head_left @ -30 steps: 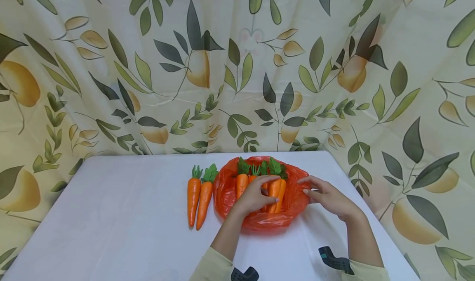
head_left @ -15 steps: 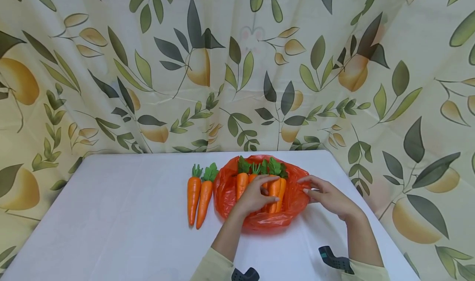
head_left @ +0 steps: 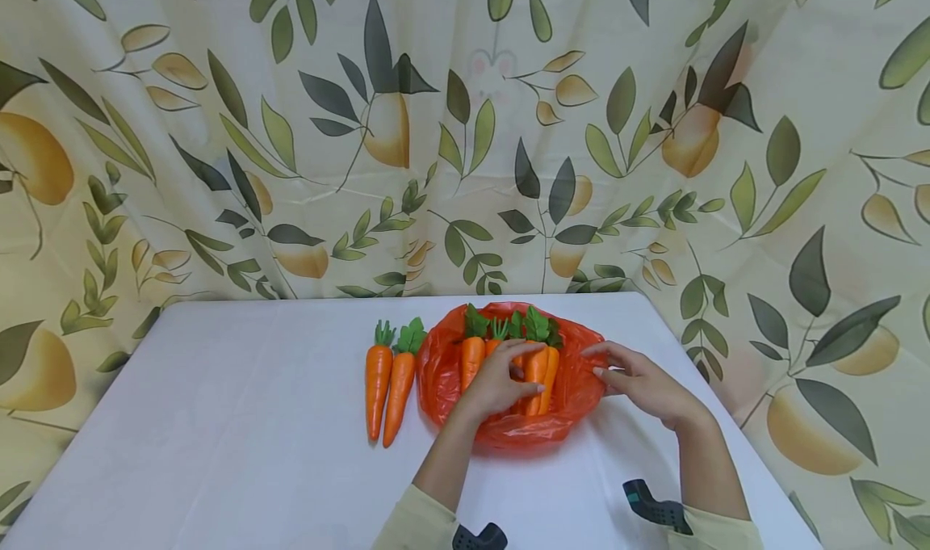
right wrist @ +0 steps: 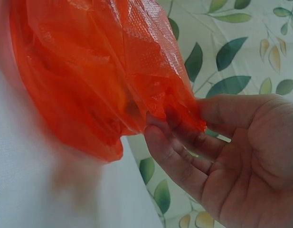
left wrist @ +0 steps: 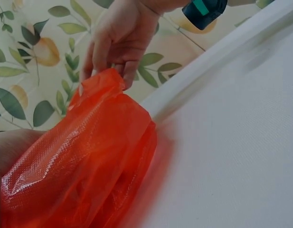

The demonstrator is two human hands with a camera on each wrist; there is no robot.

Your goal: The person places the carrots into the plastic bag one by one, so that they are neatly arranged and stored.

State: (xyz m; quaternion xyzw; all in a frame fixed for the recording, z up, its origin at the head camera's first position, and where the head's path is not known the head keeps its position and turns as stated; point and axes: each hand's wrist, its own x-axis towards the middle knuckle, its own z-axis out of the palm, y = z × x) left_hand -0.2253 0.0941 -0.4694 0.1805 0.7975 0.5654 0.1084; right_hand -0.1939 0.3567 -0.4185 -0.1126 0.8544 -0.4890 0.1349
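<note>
A crinkled red plastic bag (head_left: 508,433) stands with its mouth spread, several orange carrots (head_left: 536,370) with green tops lying inside. My left hand (head_left: 500,379) reaches over the near rim into the mouth, thumb and fingers apart and resting across the carrots. Only a blurred edge of that hand shows beside the bag in the left wrist view. At the bag's right side my right hand (head_left: 643,384) pinches the rim; in the right wrist view the thin plastic (right wrist: 184,107) is caught between thumb and fingers. Much of the carrots is hidden by the left hand.
Two more carrots, a left one (head_left: 378,388) and a right one (head_left: 400,388), lie side by side just left of the bag. White cloth covers the table (head_left: 240,421). Behind it hangs a curtain (head_left: 465,211) printed with leaves and fruit.
Hands, bag and carrots keep their places. Only the head view has shifted very slightly.
</note>
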